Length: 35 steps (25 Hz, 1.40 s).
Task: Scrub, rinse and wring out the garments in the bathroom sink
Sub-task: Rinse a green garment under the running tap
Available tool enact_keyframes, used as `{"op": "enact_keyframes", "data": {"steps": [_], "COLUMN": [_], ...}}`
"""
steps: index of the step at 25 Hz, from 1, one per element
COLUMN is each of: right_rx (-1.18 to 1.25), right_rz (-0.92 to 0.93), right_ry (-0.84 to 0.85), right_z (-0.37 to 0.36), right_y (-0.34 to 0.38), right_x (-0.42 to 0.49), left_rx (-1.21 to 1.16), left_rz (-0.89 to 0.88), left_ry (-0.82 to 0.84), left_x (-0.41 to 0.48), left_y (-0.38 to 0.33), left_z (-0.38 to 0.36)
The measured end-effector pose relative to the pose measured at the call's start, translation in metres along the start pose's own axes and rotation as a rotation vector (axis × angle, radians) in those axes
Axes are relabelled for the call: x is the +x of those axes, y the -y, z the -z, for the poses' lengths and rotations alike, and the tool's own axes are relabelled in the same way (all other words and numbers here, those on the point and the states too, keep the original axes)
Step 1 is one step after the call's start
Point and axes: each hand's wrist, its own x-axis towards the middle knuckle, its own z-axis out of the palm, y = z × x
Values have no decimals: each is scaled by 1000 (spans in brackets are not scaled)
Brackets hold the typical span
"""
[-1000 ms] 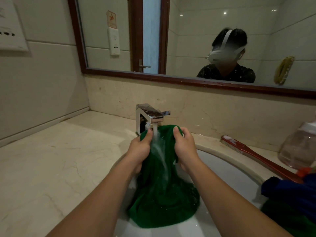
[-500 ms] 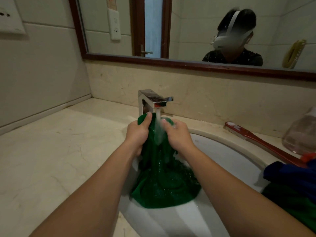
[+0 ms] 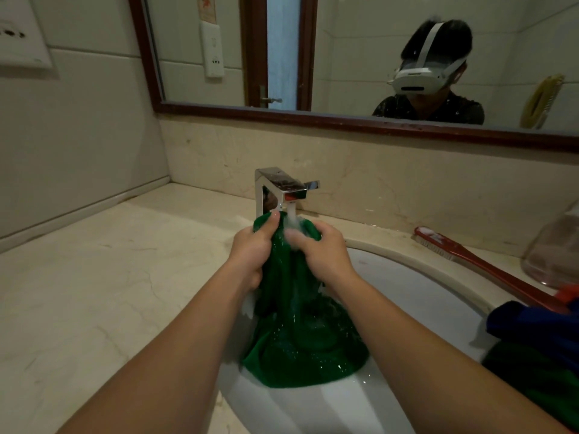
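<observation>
Green garment (image 3: 300, 339), soaked, bunched under running tap (image 3: 283, 189)

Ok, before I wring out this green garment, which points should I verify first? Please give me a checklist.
1. Grip on the green garment: ok; the left hand and right hand both hold its top under the faucet.
2. Water reaches the cloth: ok; the stream falls between the hands.
3. Lower part of the garment lies inside the sink: ok.
4. Soap fully rinsed out: cannot tell.
5. Brush out of the way: ok; it lies on the counter to the right, apart from the hands.
</observation>
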Motion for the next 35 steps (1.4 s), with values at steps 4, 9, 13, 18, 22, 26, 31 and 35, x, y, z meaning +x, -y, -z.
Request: {"op": "enact_keyframes", "data": {"steps": [4,9,13,18,22,26,31,35], "right_rx": [42,-8,-42,145,236,165,-42,-403], "right_rz": [39,43,-10,-67,-79,-50,-12,114], "right_ry": [-184,-162,7,-36,-152,-202,-162,-198], "right_z": [13,13,5,5,17,13,-2,-9], "right_y": [4,2,5,8,12,7,-4,-13], "right_x": [8,6,1,3,8,13,11,9], "left_rx": [57,131,46,72,320,293,18,54], "left_rz": [-58,-106,-100,-110,-135,-112,-17,-59], "left_ry": [19,22,-40,-9,116,-1,-101,-108], "left_x": [2,0,2,1,1,1,3,1], "left_y": [3,8,5,4,15,11,3,1], "left_z": [-5,-8,-5,-3,-8,-11,-3,-3]}}
